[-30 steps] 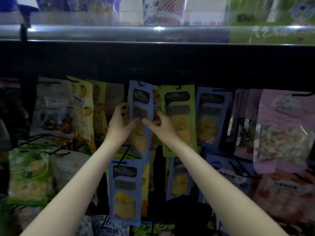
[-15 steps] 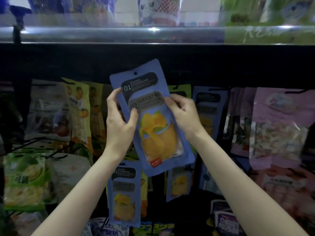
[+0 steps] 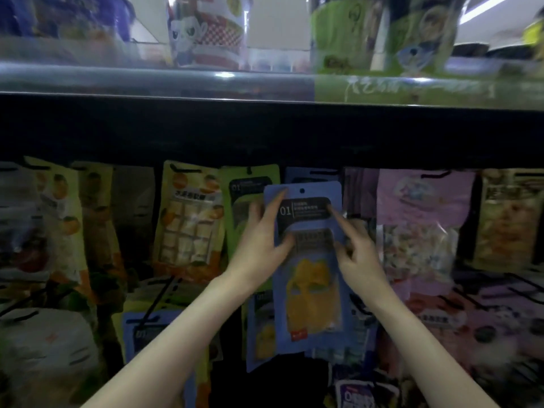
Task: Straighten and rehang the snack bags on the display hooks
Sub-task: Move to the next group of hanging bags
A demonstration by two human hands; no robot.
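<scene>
Blue snack bag (image 3: 309,269) upright before the top row of hanging bags, punched hole uppermost | left hand (image 3: 262,240) grips its left edge | right hand (image 3: 357,248) pinches its right edge, forefinger on dark label | green bag (image 3: 250,195) behind

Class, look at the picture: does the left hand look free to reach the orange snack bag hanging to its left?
Probably not at once: the left hand grips the blue bag together with the right hand. Nothing blocks the orange snack bag itself.
</scene>
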